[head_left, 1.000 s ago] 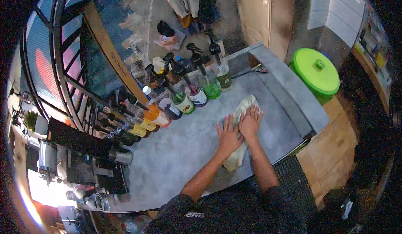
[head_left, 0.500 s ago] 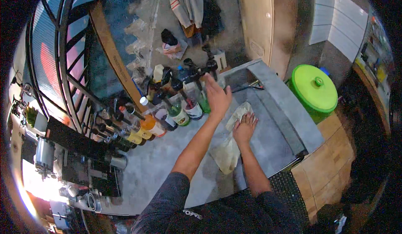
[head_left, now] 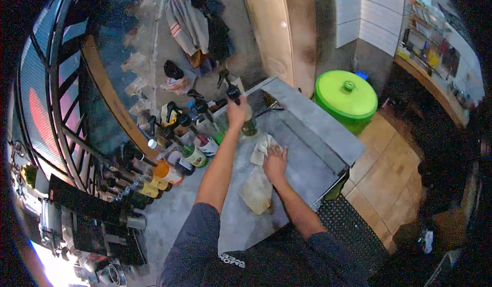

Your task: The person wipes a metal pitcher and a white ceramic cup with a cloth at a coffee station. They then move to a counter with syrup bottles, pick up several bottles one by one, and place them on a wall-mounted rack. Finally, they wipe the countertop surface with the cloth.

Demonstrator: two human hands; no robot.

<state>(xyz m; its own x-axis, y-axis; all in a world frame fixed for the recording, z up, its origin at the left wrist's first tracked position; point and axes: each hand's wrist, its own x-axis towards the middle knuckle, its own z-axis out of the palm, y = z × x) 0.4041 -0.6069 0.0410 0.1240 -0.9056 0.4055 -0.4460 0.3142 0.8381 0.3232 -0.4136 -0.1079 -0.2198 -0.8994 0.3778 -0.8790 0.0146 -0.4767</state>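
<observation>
- While the right hand (head_left: 275, 163) lies flat on a pale cloth (head_left: 256, 192), its fingers slightly spread, up goes our eye to the left hand (head_left: 236, 114), over at the rightmost pump bottle (head_left: 249, 127)!
- It's curled round that bottle's neck, just under the black pump head (head_left: 233, 91); how the fingertips sit, I can't tell.
- And the cloth? Rumpled on the grey worktop (head_left: 169, 216), upper end under the right hand, lower end lying nearer the person's body.
- Away to the left runs the row: a green bottle (head_left: 196, 156), an orange bottle (head_left: 167, 172), yellow-labelled bottles (head_left: 149, 190) past them.
- Out right, beyond the worktop's end, a lime-green lidded tub (head_left: 346, 94) stands beside tan tiles (head_left: 376, 153); a black mat (head_left: 353, 225) lies nearer.
</observation>
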